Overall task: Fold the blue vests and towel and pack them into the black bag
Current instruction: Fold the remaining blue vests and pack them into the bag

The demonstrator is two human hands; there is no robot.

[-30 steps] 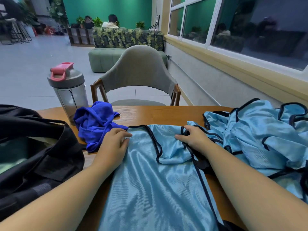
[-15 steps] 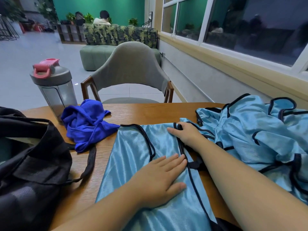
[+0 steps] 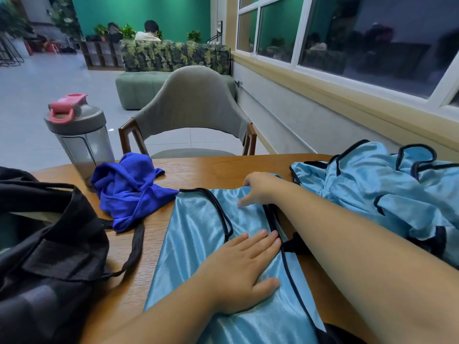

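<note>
One flat vest (image 3: 198, 244) under both hands: left hand (image 3: 238, 271) pressed flat, right hand (image 3: 258, 188) gripping its top edge. Heaped vests (image 3: 387, 194), uncountable, at 2 o'clock; one towel (image 3: 129, 189) at 10; one black bag (image 3: 49, 244) at 9.

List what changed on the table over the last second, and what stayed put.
The left hand slid from the flat light blue vest's top left corner, beside the crumpled dark blue towel, down onto its middle, where it now presses flat. The right hand stayed at the vest's top right strap, shifting slightly. Towel, black bag, grey shaker bottle and heaped vests stayed put.
</note>
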